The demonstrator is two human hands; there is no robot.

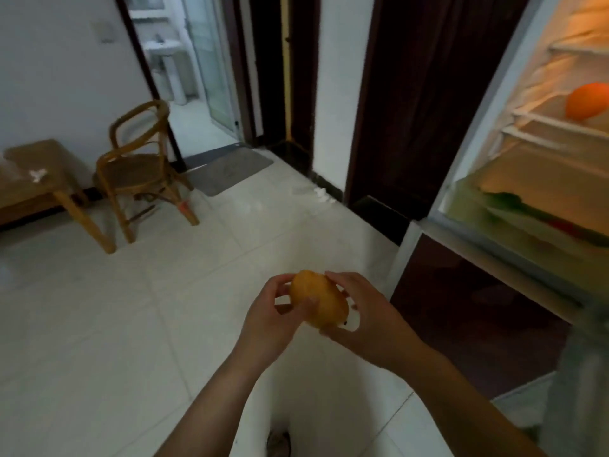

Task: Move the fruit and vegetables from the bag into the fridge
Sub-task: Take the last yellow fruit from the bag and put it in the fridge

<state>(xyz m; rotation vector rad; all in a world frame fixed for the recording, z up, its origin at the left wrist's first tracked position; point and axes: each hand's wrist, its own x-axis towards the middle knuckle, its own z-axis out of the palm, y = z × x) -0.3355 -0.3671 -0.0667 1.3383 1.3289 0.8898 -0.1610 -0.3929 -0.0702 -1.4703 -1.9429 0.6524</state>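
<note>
Left hand [273, 311] and right hand [365, 321], fingers curled, grip one mango [318, 298] between them above the floor [131, 308], at 6 o'clock in the view. The left thumb lies across its near face and the right hand cups its right side. The mango is oval, yellow-orange, smooth and matte, with a dark speck at its lower tip. At 2 o'clock stands the open fridge [494, 127], lit warm inside: a white wire shelf [543, 122] bears a rounded orange fruit [588, 100]; below, a translucent drawer [468, 209] holds blurred green produce. The floor is glossy pale tile. At 10 o'clock, a rattan chair [141, 166] stands beside a wooden surface [36, 166].
</note>
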